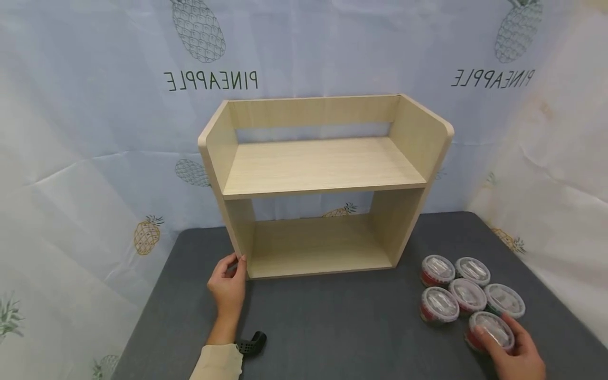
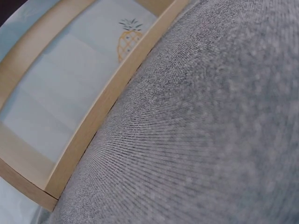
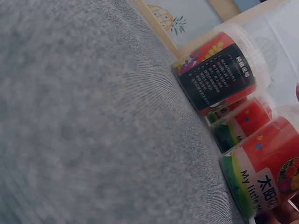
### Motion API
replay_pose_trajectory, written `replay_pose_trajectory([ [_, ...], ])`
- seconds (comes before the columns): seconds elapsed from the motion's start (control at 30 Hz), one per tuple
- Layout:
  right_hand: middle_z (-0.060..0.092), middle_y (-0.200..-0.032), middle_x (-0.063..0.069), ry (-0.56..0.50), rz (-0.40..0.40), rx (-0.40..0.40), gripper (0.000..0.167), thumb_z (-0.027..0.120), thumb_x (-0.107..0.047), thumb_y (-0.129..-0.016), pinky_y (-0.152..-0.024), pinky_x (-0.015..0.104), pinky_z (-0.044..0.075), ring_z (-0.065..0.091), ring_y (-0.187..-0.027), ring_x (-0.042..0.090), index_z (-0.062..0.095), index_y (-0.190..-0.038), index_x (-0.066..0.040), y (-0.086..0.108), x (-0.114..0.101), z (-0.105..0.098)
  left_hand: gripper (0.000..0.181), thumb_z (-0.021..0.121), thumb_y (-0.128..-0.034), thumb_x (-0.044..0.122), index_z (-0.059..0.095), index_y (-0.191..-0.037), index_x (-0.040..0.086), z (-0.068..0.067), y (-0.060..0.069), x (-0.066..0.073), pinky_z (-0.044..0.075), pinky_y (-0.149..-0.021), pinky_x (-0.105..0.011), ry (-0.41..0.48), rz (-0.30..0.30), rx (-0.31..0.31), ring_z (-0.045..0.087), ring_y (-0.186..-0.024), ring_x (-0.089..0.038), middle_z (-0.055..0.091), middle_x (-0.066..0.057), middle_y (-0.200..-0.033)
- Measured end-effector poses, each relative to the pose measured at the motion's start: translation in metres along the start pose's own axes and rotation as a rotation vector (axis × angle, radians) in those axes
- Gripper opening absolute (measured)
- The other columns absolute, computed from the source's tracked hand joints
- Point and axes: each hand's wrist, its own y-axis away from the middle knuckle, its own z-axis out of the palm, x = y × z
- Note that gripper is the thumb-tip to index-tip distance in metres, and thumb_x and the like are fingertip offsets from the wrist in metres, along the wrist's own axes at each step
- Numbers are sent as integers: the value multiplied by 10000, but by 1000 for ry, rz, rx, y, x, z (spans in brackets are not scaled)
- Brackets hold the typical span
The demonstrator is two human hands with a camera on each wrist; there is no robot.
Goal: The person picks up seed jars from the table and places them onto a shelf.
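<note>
In the head view a two-tier light wooden shelf (image 1: 323,166) stands at the back of the table. My left hand (image 1: 228,287) holds the front edge of its left side panel near the bottom, between thumb and fingers. On the right, my right hand (image 1: 518,353) grips a round plastic tub (image 1: 491,331) with a clear lid, thumb on one side and fingers on the other. The right wrist view shows this tub's red and green label (image 3: 261,163), printed "My little". Behind it are several similar tubs (image 1: 439,304) grouped together. The left wrist view does not show my left hand.
The dark grey table (image 1: 332,327) extends in front of the shelf. A pale curtain (image 1: 95,105) printed with pineapples hangs behind and at both sides. A black strap (image 1: 253,344) sits at my left wrist, by the cream sleeve (image 1: 218,361).
</note>
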Motion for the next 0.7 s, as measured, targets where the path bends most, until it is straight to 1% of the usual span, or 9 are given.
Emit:
replay_pose_trajectory([
  [0.1,385,-710,-404,63,6,-11,863,820,-478,-768,-504,141,381,423,-639,-76,432,-1500,-238,-3,3,0,143,737,-785,-124,706,-918,-164,1,1,1,547,-662,-98,-1,8,-2,663,-813,-34,680,-302,-884],
  [0.17,389,-700,-400,68,21,-30,887,816,-493,-765,-504,135,390,429,-640,-96,404,-1514,-254,-4,4,0,146,737,-787,-120,707,-924,-162,2,0,1,546,-664,-96,-1,9,-4,664,-814,-34,682,-300,-890],
  [0.27,402,-679,-390,82,39,-51,918,813,-502,-765,-499,137,402,438,-630,-105,373,-1529,-246,-4,4,0,146,735,-791,-119,707,-928,-162,3,-1,3,545,-665,-94,3,8,-9,664,-817,-36,683,-299,-893],
  [0.37,416,-717,-371,112,56,-69,955,813,-527,-753,-504,127,398,430,-637,-123,352,-1539,-239,-4,2,0,142,731,-789,-125,706,-924,-163,3,-2,4,542,-660,-92,2,14,-9,664,-816,-48,682,-298,-883],
  [0.43,562,-854,-255,149,62,-82,982,805,-555,-747,-514,121,382,406,-648,-143,334,-1546,-233,-4,1,0,140,730,-791,-124,707,-923,-163,3,-3,4,545,-661,-97,3,11,-11,664,-816,-58,683,-297,-883],
  [0.5,633,-1096,-82,189,64,-95,1002,789,-584,-747,-521,119,360,379,-659,-157,317,-1553,-221,-5,0,0,141,730,-795,-120,707,-927,-162,2,-3,4,547,-664,-102,6,6,-15,664,-820,-65,683,-297,-886],
  [0.53,610,-1227,18,206,64,-102,1012,781,-597,-749,-524,121,350,376,-679,-149,307,-1557,-212,-5,0,1,143,730,-798,-116,706,-930,-162,2,-3,4,549,-667,-104,8,1,-19,663,-823,-64,683,-296,-890],
  [0.6,483,-1418,191,229,59,-110,1021,767,-608,-757,-535,132,332,389,-733,-110,291,-1561,-196,-6,0,1,148,732,-801,-109,707,-938,-160,1,-2,3,550,-672,-106,11,-7,-22,662,-827,-56,682,-295,-896],
  [0.7,459,-1449,218,247,62,-116,1046,761,-630,-747,-564,147,326,459,-852,24,279,-1564,-190,-6,0,1,151,735,-802,-105,707,-940,-159,-1,1,2,549,-678,-102,4,-11,-21,659,-824,-37,682,-295,-893],
])
